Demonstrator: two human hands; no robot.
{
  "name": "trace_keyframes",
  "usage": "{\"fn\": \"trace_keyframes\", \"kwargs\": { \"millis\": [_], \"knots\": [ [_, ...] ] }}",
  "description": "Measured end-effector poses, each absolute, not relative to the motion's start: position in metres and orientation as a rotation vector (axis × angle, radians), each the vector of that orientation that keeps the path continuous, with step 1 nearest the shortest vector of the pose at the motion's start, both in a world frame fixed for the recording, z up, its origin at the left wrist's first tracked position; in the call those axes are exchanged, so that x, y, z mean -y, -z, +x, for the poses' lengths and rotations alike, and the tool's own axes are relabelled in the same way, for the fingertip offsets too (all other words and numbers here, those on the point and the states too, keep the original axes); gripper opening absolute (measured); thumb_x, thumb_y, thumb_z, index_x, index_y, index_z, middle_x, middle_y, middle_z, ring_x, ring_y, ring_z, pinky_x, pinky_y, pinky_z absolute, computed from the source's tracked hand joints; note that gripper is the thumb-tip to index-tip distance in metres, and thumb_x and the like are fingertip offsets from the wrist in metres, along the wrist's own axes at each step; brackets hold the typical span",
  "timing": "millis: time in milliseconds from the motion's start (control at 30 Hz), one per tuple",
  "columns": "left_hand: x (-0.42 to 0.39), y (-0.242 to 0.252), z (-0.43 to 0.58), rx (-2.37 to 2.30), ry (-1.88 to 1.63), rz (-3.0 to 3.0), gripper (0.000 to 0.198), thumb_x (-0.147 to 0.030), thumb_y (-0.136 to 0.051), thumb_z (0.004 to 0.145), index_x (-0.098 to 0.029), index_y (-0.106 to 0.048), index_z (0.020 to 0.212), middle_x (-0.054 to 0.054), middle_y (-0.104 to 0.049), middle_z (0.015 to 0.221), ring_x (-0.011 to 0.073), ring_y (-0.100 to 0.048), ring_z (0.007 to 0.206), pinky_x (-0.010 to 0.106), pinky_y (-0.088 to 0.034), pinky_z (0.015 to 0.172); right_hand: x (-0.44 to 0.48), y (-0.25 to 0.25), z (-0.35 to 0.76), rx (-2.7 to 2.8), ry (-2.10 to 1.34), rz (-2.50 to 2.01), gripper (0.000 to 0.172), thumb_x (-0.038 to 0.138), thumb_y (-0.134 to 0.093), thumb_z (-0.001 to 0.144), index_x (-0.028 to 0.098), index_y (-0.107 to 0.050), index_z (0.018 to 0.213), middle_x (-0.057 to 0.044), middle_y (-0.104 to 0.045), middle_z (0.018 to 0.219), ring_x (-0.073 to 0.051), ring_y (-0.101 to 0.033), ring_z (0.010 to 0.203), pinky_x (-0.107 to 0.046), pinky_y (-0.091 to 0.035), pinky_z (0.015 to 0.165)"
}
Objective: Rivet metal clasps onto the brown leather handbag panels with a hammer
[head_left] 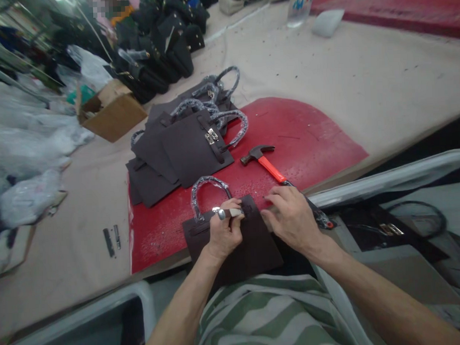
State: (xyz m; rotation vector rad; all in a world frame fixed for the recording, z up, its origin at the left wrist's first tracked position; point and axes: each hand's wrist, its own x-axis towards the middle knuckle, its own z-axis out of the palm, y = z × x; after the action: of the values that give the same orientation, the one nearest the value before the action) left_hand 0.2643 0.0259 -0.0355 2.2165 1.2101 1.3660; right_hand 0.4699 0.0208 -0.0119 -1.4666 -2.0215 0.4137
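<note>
A dark brown bag panel [251,247] with one plastic-wrapped handle [203,181] lies at the near edge of the red mat, partly over my lap. My left hand [225,233] is closed around a small tool [229,213] with a rounded metal end and a pale tip, held over the panel's top strap. To the right of it, my right hand [292,215] hovers by the panel's edge, fingers curled and thumb near the forefinger; anything between them is too small to make out. Just beyond lies a claw hammer [269,167] with an orange and black handle, its lower part behind my right hand.
Several brown panels [191,148] with wrapped handles overlap on the red mat [300,135]. A cardboard box [115,113], black bags [165,54] and plastic wrapping [28,134] lie farther left. Bins [144,301] flank my lap; a bottle [300,9] stands at the back.
</note>
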Motion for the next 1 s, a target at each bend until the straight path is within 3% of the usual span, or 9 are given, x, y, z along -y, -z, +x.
{"fn": "trace_keyframes", "kwargs": {
  "millis": [67,267,367,533,633,733,900,1000],
  "knots": [
    [-0.025,0.037,0.264,-1.209,-1.377,2.204,0.009,-0.017,-0.053,0.095,-0.019,-0.057,0.103,0.010,-0.069,0.106,0.0215,-0.070,0.102,0.039,-0.059,0.090,-0.004,0.016,0.476,1.909,-0.535,-1.570,0.010,0.026,-0.060,0.089,0.018,-0.065,0.089,-0.013,-0.068,0.097,-0.029,-0.061,0.098,-0.045,-0.049,0.091],
    [-0.025,0.039,0.263,-1.227,-1.380,2.193,0.010,-0.016,-0.053,0.095,-0.019,-0.057,0.102,0.010,-0.069,0.105,0.0205,-0.070,0.102,0.037,-0.059,0.089,0.040,0.050,0.455,1.356,-1.585,-1.458,0.040,0.049,-0.059,0.086,0.016,-0.066,0.108,-0.008,-0.073,0.098,-0.025,-0.067,0.088,-0.038,-0.053,0.077],
    [-0.032,0.038,0.260,-1.255,-1.384,2.191,0.009,-0.016,-0.053,0.094,-0.019,-0.058,0.101,0.009,-0.069,0.104,0.0209,-0.070,0.102,0.037,-0.058,0.090,0.036,0.057,0.438,1.142,-1.737,-1.325,0.039,0.050,-0.061,0.084,0.015,-0.069,0.098,-0.005,-0.072,0.091,-0.024,-0.065,0.082,-0.035,-0.052,0.072],
    [-0.045,0.036,0.255,-1.277,-1.350,2.173,0.010,-0.014,-0.053,0.091,-0.019,-0.060,0.097,0.009,-0.070,0.102,0.0206,-0.070,0.099,0.035,-0.059,0.089,0.023,0.050,0.425,1.142,-1.673,-1.372,0.033,0.046,-0.059,0.084,0.016,-0.069,0.093,-0.004,-0.071,0.084,-0.024,-0.064,0.081,-0.033,-0.050,0.069],
    [-0.046,0.036,0.254,-1.279,-1.349,2.160,0.013,-0.013,-0.054,0.089,-0.019,-0.060,0.098,0.009,-0.070,0.103,0.0208,-0.070,0.099,0.035,-0.059,0.089,0.023,0.032,0.433,1.487,-1.473,-1.549,0.031,0.043,-0.050,0.090,0.017,-0.067,0.089,-0.005,-0.069,0.077,-0.024,-0.064,0.075,-0.033,-0.048,0.067],
    [-0.045,0.036,0.255,-1.254,-1.328,2.145,0.015,-0.012,-0.055,0.089,-0.019,-0.061,0.101,0.009,-0.070,0.105,0.0209,-0.070,0.100,0.034,-0.059,0.089,0.013,0.007,0.455,1.806,-1.004,-1.760,0.026,0.039,-0.050,0.092,0.019,-0.064,0.084,-0.007,-0.067,0.075,-0.024,-0.062,0.071,-0.036,-0.045,0.070],
    [-0.047,0.035,0.257,-1.211,-1.252,2.120,0.020,-0.010,-0.055,0.089,-0.019,-0.062,0.105,0.010,-0.071,0.106,0.0216,-0.071,0.099,0.034,-0.060,0.088,-0.033,-0.019,0.497,2.042,-0.120,-1.880,0.021,0.033,-0.055,0.091,0.015,-0.062,0.100,-0.017,-0.065,0.098,-0.031,-0.061,0.094,-0.039,-0.044,0.079],
    [-0.047,0.035,0.257,-1.229,-1.270,2.107,0.021,-0.009,-0.055,0.087,-0.019,-0.062,0.105,0.010,-0.072,0.105,0.0223,-0.072,0.096,0.035,-0.061,0.086,-0.057,-0.019,0.505,2.080,-0.350,-1.987,0.012,0.026,-0.060,0.085,0.016,-0.059,0.092,-0.016,-0.062,0.098,-0.031,-0.060,0.095,-0.038,-0.044,0.078]
  ]
}}
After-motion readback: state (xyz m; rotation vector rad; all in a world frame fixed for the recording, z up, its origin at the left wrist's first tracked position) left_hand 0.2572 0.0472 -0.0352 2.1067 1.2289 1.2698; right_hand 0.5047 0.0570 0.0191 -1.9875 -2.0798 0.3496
